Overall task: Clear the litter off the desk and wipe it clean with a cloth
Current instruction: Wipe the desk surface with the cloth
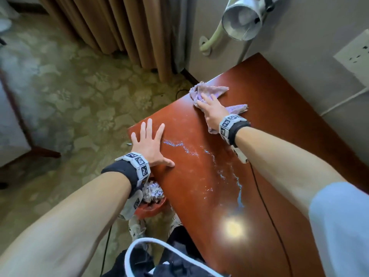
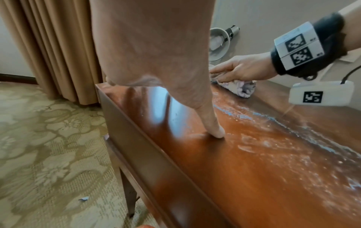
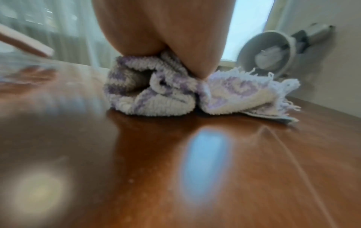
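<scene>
A reddish-brown wooden desk (image 1: 259, 176) fills the right half of the head view. My right hand (image 1: 211, 110) lies flat, fingers straight, pressing a bunched lilac-and-white cloth (image 1: 211, 89) onto the desk's far left corner. The cloth (image 3: 156, 92) bulges from under my palm in the right wrist view, and it shows under the right hand (image 2: 240, 69) from the left wrist. My left hand (image 1: 149, 142) rests spread flat on the desk's left edge, its thumb (image 2: 215, 128) touching the wood. A wet, whitish streak (image 1: 199, 154) runs along the desk top.
A red bin (image 1: 151, 204) with crumpled paper stands on the floor under my left wrist. A metal wall lamp (image 1: 242, 19) hangs over the desk's far end. A black cable (image 1: 267, 212) crosses the desk. A paper scrap (image 2: 83, 199) lies on the patterned carpet; curtains (image 1: 119, 27) hang behind.
</scene>
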Motion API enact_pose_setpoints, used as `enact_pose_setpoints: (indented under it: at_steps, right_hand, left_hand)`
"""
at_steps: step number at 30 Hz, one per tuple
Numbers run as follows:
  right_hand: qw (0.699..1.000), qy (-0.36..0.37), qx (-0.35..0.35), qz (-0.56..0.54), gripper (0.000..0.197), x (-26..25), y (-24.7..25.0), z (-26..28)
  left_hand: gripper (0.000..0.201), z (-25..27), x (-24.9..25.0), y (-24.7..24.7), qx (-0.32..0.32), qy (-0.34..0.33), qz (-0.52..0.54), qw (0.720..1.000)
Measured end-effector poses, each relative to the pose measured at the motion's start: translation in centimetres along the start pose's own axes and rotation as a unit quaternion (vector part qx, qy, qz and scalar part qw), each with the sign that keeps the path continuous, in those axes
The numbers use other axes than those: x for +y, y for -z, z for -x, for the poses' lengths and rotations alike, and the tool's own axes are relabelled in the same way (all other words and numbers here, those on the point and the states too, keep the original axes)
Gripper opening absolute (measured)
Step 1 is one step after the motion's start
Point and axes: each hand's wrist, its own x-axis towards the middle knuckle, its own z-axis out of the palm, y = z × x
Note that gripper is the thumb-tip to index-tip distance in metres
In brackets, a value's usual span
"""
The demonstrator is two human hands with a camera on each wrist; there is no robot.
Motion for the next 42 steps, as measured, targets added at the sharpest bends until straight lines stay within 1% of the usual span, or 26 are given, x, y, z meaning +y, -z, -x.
enact_pose_setpoints:
  at_steps: [2, 3, 4, 5, 7, 8, 10, 12, 14, 15, 16, 17, 18, 21, 24, 26, 28, 31, 32, 34, 37, 38, 40, 42]
  right_hand:
    - [0.994, 0.103, 0.011, 0.016, 0.072, -1.6, -1.8, 0.1]
    - [0.989, 0.147, 0.026, 0.018, 0.067, -2.4, -2.8, 0.6]
    - [0.983, 0.183, 0.025, 0.015, 0.066, -3.2, -3.6, 1.4]
    - [0.978, 0.209, 0.006, 0.011, 0.068, -4.0, -4.1, 2.3]
    - [0.969, 0.241, -0.056, 0.015, 0.073, -4.4, -4.4, 3.3]
    - [0.967, 0.244, -0.072, 0.02, 0.073, -4.1, -4.2, 3.2]
    - [0.973, 0.223, -0.059, 0.017, 0.078, -3.7, -3.1, 1.8]
    - [0.984, 0.179, -0.023, 0.007, 0.086, -3.6, -1.9, -0.8]
    - [0.991, 0.13, -0.03, 0.022, 0.097, -4.6, -0.7, -2.7]
    - [0.993, 0.104, -0.042, 0.02, 0.097, -5.3, -0.6, -3.3]
    - [0.995, 0.09, -0.049, 0.015, 0.092, -5.9, -0.8, -3.9]
    - [0.994, 0.101, -0.047, 0.016, 0.084, -6.6, -1.2, -4.2]
    - [0.991, 0.129, -0.039, 0.022, 0.077, -7.0, -1.9, -4.4]
    - [0.975, 0.217, -0.025, 0.04, 0.066, -8.0, -3.0, -3.4]
    - [0.959, 0.279, -0.019, 0.049, 0.065, -8.4, -4.0, -0.8]
    - [0.948, 0.311, -0.038, 0.052, 0.069, -8.3, -5.1, 1.0]
    - [0.948, 0.308, -0.056, 0.05, 0.071, -8.2, -5.8, 2.2]
    - [0.958, 0.28, -0.049, 0.02, 0.059, -8.7, -4.7, 2.9]
    - [0.964, 0.261, -0.043, 0.017, 0.058, -9.0, -4.0, 2.6]
    - [0.972, 0.233, -0.033, 0.015, 0.061, -9.5, -2.9, 1.2]
    - [0.978, 0.199, -0.049, 0.038, 0.063, -10.3, -2.5, -0.7]
    - [0.976, 0.206, -0.048, 0.046, 0.062, -10.6, -2.8, -0.7]
    - [0.961, 0.265, -0.042, 0.062, 0.058, -10.5, -3.8, 0.2]
    - [0.944, 0.316, -0.05, 0.076, 0.063, -10.0, -5.1, 1.9]
  left_hand:
    - [0.147, -0.1, -0.6, 0.0, 0.002, 0.004, 0.009, 1.0]
    - [0.147, -0.1, -0.9, -0.1, 0.008, 0.005, 0.013, 1.0]
    - [0.147, -0.1, -1.1, -0.2, 0.012, 0.007, 0.015, 1.0]
    - [0.147, 0.0, -1.2, -0.3, 0.014, 0.01, 0.017, 1.0]
    - [0.147, 0.1, -1.5, -0.4, 0.017, 0.017, 0.019, 1.0]
    - [0.147, 0.1, -1.6, -0.5, 0.018, 0.019, 0.022, 0.999]
    - [0.147, 0.1, -2.0, -0.6, 0.018, 0.02, 0.033, 0.999]
    - [0.148, 0.2, -2.4, -0.7, 0.016, 0.024, 0.038, 0.999]
    - [0.148, 0.3, -2.9, -0.9, 0.013, 0.03, 0.042, 0.999]
    - [0.148, 0.3, -3.0, -1.0, 0.012, 0.033, 0.046, 0.998]
    - [0.148, 0.4, -3.2, -1.1, 0.011, 0.035, 0.051, 0.998]
    - [0.148, 0.4, -3.3, -1.2, 0.011, 0.037, 0.054, 0.998]
    - [0.149, 0.5, -3.4, -1.3, 0.011, 0.04, 0.056, 0.998]
    - [0.149, 0.5, -3.6, -1.5, 0.014, 0.042, 0.059, 0.997]
    - [0.15, 0.7, -3.6, -1.6, 0.024, 0.038, 0.062, 0.997]
    - [0.149, 1.0, -3.8, -1.6, 0.027, 0.034, 0.061, 0.997]
    - [0.149, 1.3, -4.1, -1.5, 0.025, 0.03, 0.06, 0.997]
    - [0.149, 1.6, -4.7, -1.3, 0.022, 0.029, 0.054, 0.998]
    - [0.149, 1.5, -4.9, -1.2, 0.022, 0.029, 0.052, 0.998]
    - [0.149, 1.5, -5.2, -1.2, 0.023, 0.028, 0.053, 0.998]
    - [0.148, 1.4, -5.2, -1.5, 0.027, 0.025, 0.052, 0.998]
    - [0.148, 1.3, -5.2, -1.5, 0.029, 0.023, 0.05, 0.998]
    - [0.148, 1.3, -5.2, -1.4, 0.036, 0.019, 0.046, 0.998]
    - [0.148, 1.4, -5.1, -1.3, 0.042, 0.015, 0.039, 0.998]
